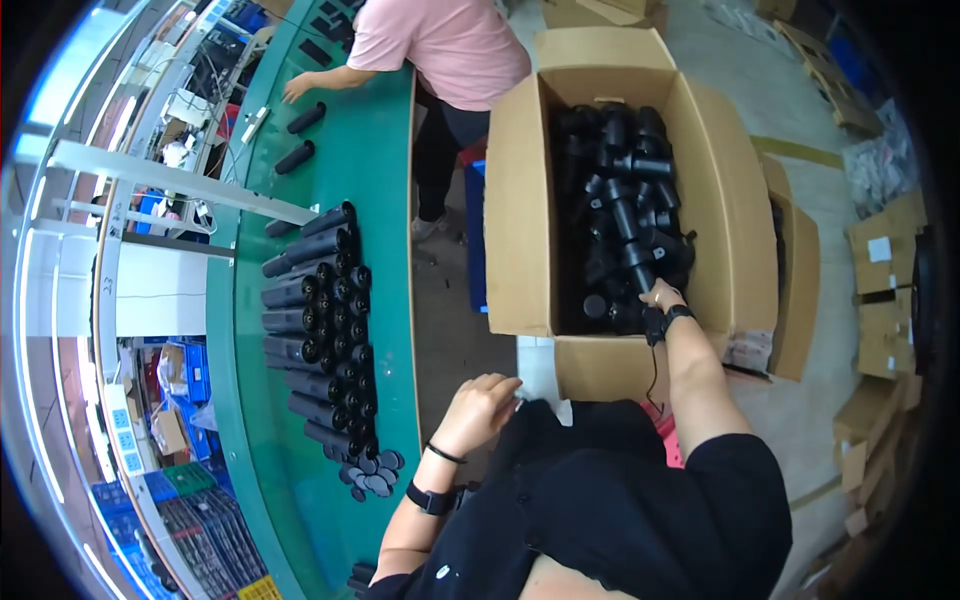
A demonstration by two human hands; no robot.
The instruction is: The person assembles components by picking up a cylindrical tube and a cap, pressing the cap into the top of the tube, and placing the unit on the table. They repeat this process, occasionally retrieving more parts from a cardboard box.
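My right hand [660,295] reaches into the near end of an open cardboard box [705,150]. Its fingers close on a black plastic tube [640,268], which lies among many similar black tubular parts [615,185]. My left hand [482,405] is held in front of my body, beside the table edge. Its fingers are curled together, and what they hold, if anything, I cannot make out. To the left, stacked black cylinders [315,320] lie on the green table [390,200] with their round ends toward me. Several dark round discs [375,474] sit by the near end of the stack.
Across the table's far end a person in a pink shirt [450,45] reaches over the surface, near two loose black cylinders [295,157]. A blue crate [477,240] stands between table and box. More cardboard boxes [885,330] line the right. Shelving with blue bins [195,370] runs along the left.
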